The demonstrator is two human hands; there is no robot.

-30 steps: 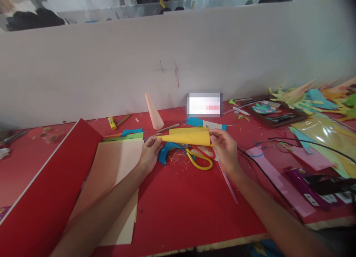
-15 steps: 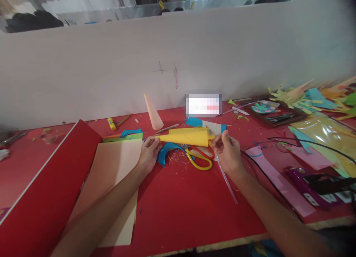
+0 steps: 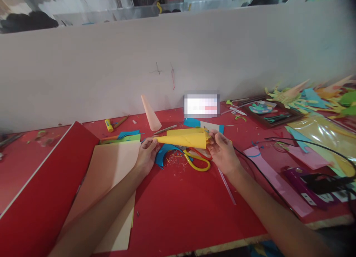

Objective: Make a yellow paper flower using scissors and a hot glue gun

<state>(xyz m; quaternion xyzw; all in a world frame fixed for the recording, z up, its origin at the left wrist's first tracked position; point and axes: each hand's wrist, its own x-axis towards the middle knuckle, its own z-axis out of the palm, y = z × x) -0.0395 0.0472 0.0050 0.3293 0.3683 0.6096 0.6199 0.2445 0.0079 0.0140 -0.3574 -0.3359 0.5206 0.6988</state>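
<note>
A yellow paper cone (image 3: pixel 183 140) lies sideways in the air over the table, its narrow tip to the left. My left hand (image 3: pixel 147 155) pinches that tip between thumb and fingers. At the wide, ragged end my right hand (image 3: pixel 224 153) has its fingers closed on the cut paper edge. Just below the cone rest scissors (image 3: pixel 200 169) with yellow and red handles, their blades mostly hidden. Blue paper (image 3: pixel 160 156) curves beside them, near small scraps. Behind, a peach paper cone (image 3: pixel 151 115) stands upright, leaning slightly.
A red folder (image 3: pixel 41 183) and peach paper sheets (image 3: pixel 111 183) are at left. A glue stick (image 3: pixel 108 126) lies farther back. To the right are a clear straw (image 3: pixel 227 188), pink paper (image 3: pixel 278 183), a black cable (image 3: pixel 261 173), a purple box (image 3: pixel 303 183) and a brown tray (image 3: pixel 294 120).
My right hand has moved slightly left and its fingers have closed onto the cone's wide end. The left hand keeps its pinch on the tip. The whole view has shifted slightly.
</note>
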